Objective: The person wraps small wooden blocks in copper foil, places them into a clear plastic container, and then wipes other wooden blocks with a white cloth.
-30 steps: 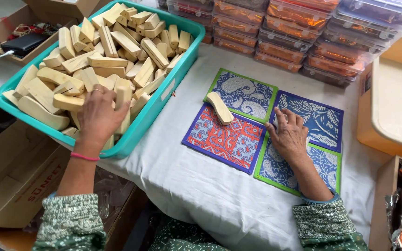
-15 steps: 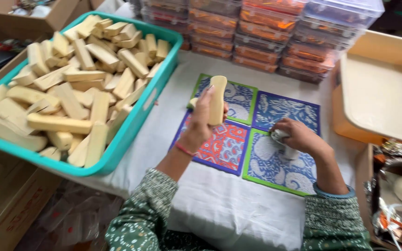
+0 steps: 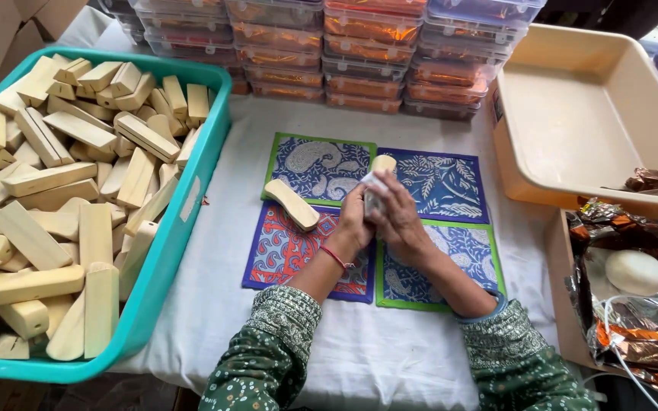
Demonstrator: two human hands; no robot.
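Both hands have met: left hand [image 3: 356,221] and right hand [image 3: 397,217] grip wooden block [image 3: 381,169]; rub evenly, hold firm.

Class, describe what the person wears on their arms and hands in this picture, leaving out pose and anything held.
Both arms wear long dark green sleeves printed with small pale dots and paisley-like motifs. The right sleeve shows a light blue edge at its cuff. The left sleeve ends short of the wrist, where a thin red thread bracelet sits. The left hand and right hand are bare, without gloves.
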